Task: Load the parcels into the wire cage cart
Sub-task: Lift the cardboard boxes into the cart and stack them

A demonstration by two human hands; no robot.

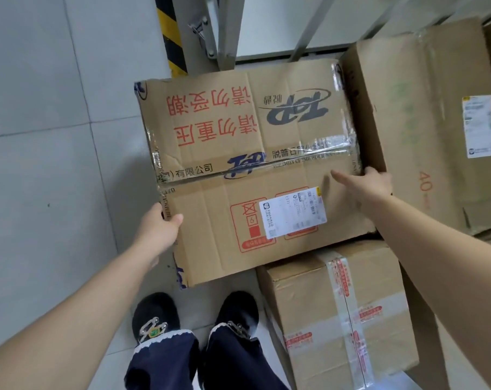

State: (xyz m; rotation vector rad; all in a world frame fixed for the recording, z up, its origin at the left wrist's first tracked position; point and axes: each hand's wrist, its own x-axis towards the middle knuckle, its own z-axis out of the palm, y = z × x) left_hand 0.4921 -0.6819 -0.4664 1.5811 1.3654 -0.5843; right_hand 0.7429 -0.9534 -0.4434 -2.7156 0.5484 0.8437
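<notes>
Indoors, a person grips a large cardboard parcel, the TOP box [238, 170], at mid-frame with both bare hands. The left hand [159, 225] clamps the box's left edge, thumb on the top face and fingers wrapped out of sight round the side. The right hand [375, 184] hooks its fingers over the right edge, thumb laid straight along the top. That right edge lies against a tall box [424, 108] at upper right, and the near right corner overlaps a taped box [342, 319] at lower right. The far edge meets a grey metal frame [224, 35] at the top, beside a yellow-and-black striped post [172, 38]. Open tiled floor [41, 136] fills the left of the frame.

Print on the held box, upside down to the camera, reads "TOP", with red warnings 请勿受潮 and 请勿重压, and "有限公司". Its shipping label [293, 213] is too blurred to read. The tall box bears a red "40" and a white label [480, 126].

Count: three parcels, two labels, two black shoes [154, 316] at bottom centre.
</notes>
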